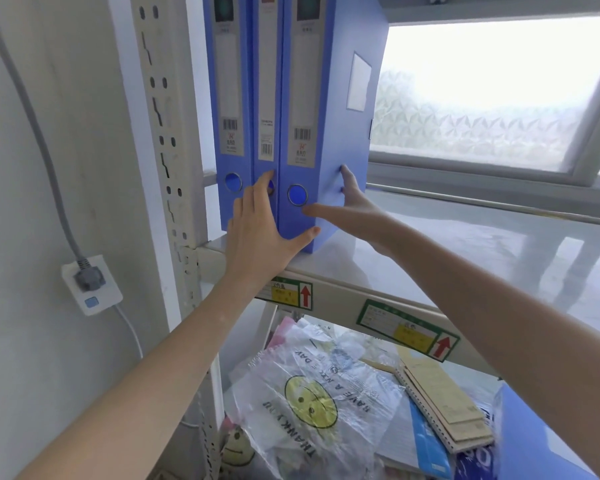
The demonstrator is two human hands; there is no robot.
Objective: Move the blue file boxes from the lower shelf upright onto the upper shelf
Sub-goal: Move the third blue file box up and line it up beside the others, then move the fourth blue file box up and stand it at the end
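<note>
Hands hide little: the left hand [260,230] covers the finger hole of the middle box [266,81], and every box top is cut off. Left fingers lie flat on the spines. The right hand [350,206], fingers straight, presses the side of the rightmost blue file box [326,98], which stands upright, glossy and barcode-labelled, on the upper shelf [465,244].

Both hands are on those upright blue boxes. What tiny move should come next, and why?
Probably push the rightmost file box back level with the middle file box and left file box: its spine seems to stand forward of theirs, near the upper shelf edge. The left hand presses the spines; the right hand lies flat against its side.
</note>
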